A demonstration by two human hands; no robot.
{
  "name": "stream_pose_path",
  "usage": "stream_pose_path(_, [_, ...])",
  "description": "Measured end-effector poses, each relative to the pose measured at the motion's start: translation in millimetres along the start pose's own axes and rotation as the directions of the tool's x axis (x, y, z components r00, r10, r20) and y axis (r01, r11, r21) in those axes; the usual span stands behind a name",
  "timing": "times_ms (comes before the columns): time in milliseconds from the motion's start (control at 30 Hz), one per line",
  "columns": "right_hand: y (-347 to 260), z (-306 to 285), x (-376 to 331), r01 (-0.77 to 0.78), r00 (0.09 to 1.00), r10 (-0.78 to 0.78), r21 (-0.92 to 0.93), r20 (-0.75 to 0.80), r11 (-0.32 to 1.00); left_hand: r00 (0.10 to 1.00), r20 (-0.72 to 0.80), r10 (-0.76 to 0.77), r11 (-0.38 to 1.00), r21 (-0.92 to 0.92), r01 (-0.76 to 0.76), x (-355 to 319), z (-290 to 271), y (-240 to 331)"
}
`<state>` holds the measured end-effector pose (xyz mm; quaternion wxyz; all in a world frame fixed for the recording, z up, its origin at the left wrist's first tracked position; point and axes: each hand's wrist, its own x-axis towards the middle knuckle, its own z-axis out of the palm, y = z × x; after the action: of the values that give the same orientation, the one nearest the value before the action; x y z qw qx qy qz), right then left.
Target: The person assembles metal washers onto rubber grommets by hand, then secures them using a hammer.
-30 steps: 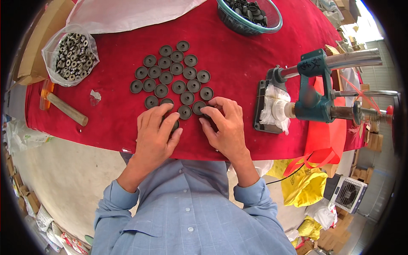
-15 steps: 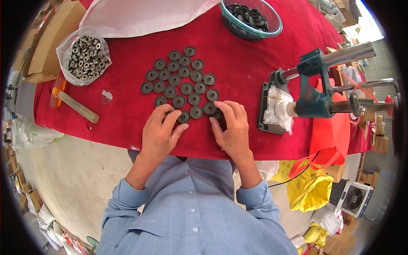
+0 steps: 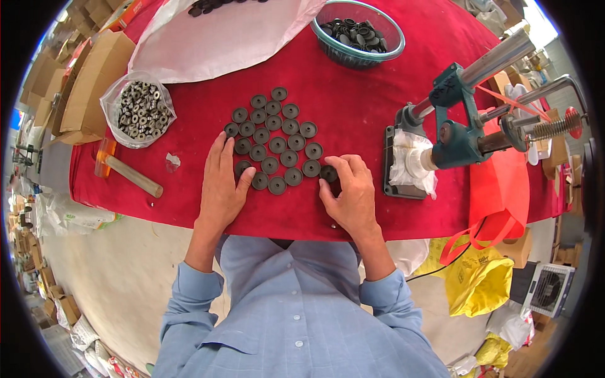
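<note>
At the far left of my red-covered tabletop stands an open cardboard box, with an orange-headed hammer lying near it, its wooden handle slanting toward me. Just beyond the hammer sits a clear plastic bag full of small metal rings, and a scrap of clear plastic lies to its right. A pale sheet spreads across the far side, with some dark pieces at its top. My left hand is open, palm down, fingers stretched along the left edge of the dark discs, thumb apart and resting by the lower-left ones; I can't tell how firmly it presses. The discs lie in a close patch in front of me, most showing a raised rim and a central hub. Just right of that patch, my right hand has a single disc gripped between thumb and fingertips, low over the cloth. Beyond it is a clear bluish bowl of black pieces. Farther right stands a green hand press, its base wrapped in white plastic; past it, a red bag hangs at the edge.
</note>
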<state>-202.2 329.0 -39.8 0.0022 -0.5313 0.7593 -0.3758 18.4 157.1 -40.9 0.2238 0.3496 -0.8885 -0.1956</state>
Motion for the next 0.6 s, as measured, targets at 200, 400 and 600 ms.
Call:
stream_pose_path(200, [5, -4, -3, 0.017, 1.000, -0.017, 0.061, -0.008, 0.998, 0.998, 0.016, -0.062, 0.998, 0.003, 0.062, 4, -6, 0])
stream_pose_path(400, [6, 2, -5, -0.021, 0.999, 0.013, 0.232, 0.037, 0.972, 0.998, 0.057, -0.015, 0.999, -0.029, 0.016, 5, -2, 10])
stream_pose_path(600, [9, -4, -6, 0.007, 1.000, -0.003, 0.310, -0.013, 0.951, 0.998, -0.048, -0.046, 0.998, -0.055, 0.043, 10, -24, -6])
